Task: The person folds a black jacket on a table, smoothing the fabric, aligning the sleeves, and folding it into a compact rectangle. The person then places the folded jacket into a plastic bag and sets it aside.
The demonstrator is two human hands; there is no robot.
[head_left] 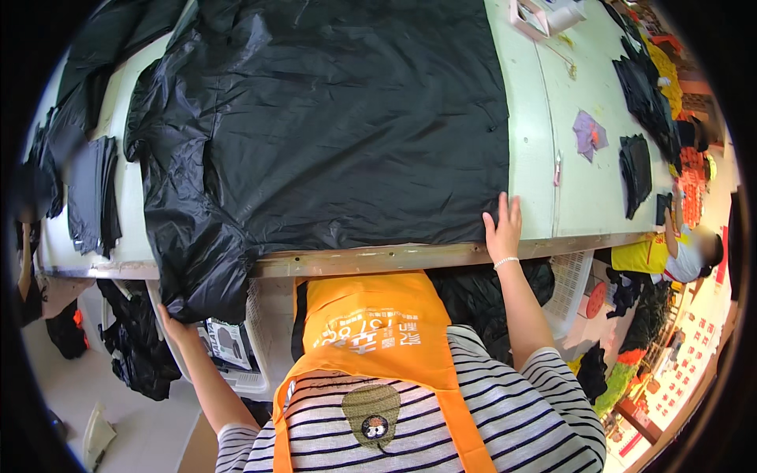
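Note:
A large shiny black garment (pixel 355 118) lies spread over the pale table (pixel 530 181), creased along its left side. At the near left, a sleeve-like part (pixel 201 276) of it hangs down over the table's front edge. My left hand (pixel 178 327) is closed on the lower end of that hanging part, its fingers partly hidden by the cloth. At the garment's near right corner, my right hand (pixel 505 230) lies open, fingers stretched out over the cloth's edge and the tabletop.
Folded black cloth piles (pixel 93 197) lie left; more dark pieces (pixel 635 175) lie right. A purple scrap (pixel 588 135) and a small red-and-white tool (pixel 558 169) rest on the table. White baskets (pixel 252 331) stand below. Beyond the right end is a co-worker in yellow (pixel 643 256).

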